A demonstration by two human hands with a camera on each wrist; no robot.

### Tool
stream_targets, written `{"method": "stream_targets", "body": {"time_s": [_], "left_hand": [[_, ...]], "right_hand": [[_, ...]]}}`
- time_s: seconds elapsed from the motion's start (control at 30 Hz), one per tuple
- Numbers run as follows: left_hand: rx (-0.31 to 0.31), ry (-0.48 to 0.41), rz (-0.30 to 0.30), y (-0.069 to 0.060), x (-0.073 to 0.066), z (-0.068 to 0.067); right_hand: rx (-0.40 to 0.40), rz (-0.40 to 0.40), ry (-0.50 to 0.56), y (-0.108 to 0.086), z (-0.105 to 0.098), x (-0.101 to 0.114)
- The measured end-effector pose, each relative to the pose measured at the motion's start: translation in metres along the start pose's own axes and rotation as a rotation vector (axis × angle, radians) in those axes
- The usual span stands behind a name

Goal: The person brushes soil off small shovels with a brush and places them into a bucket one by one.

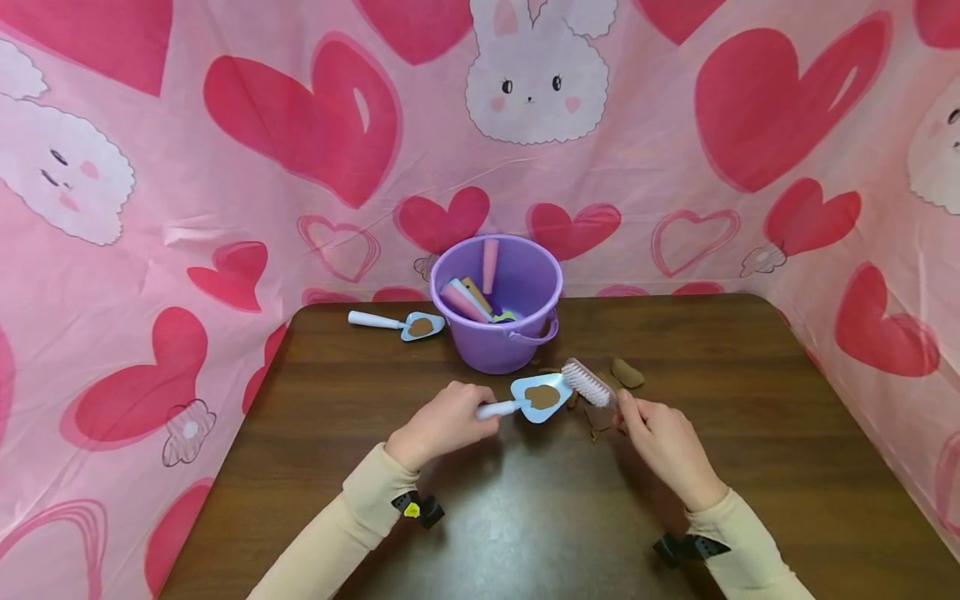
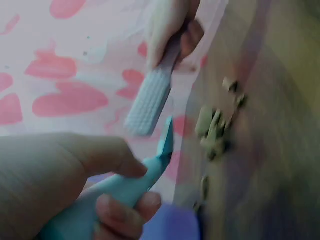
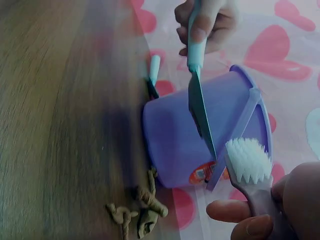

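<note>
My left hand [image 1: 450,423] grips the white handle of a small trowel [image 1: 527,399], whose pale blue blade carries a brown patch. The right hand [image 1: 670,443] holds a scrub brush [image 1: 587,383] by its handle, white bristles showing. In the head view the brush head overlaps the blade's right edge; the right wrist view has the bristles [image 3: 248,159] close to the blade tip, contact unclear. Below both tools, brown clay-like scraps [image 3: 149,202] lie on the table, some long and thin. A rounder brown lump [image 1: 627,373] sits just beyond the brush.
A purple bucket [image 1: 491,348] stands at the back of the brown wooden table [image 1: 517,508], with several handled tools inside. A second blue trowel [image 1: 397,323] lies to its left, brown patch on its blade. Pink heart-patterned cloth [image 1: 300,125] hangs behind and along the sides.
</note>
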State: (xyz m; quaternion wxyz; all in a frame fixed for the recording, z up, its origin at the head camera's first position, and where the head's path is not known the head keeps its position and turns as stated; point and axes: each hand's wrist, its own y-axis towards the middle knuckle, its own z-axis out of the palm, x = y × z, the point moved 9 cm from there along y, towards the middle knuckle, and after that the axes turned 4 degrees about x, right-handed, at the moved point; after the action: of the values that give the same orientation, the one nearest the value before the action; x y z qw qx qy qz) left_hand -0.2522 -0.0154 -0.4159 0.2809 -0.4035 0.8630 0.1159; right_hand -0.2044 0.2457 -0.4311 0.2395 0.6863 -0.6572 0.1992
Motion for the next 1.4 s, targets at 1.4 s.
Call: {"method": "stream_targets", "body": {"time_s": [1.4], "left_hand": [[-0.281, 0.07, 0.007, -0.003, -0.026, 0.017]], "right_hand": [[-0.061, -0.18, -0.11, 0.002, 0.023, 0.036]]}}
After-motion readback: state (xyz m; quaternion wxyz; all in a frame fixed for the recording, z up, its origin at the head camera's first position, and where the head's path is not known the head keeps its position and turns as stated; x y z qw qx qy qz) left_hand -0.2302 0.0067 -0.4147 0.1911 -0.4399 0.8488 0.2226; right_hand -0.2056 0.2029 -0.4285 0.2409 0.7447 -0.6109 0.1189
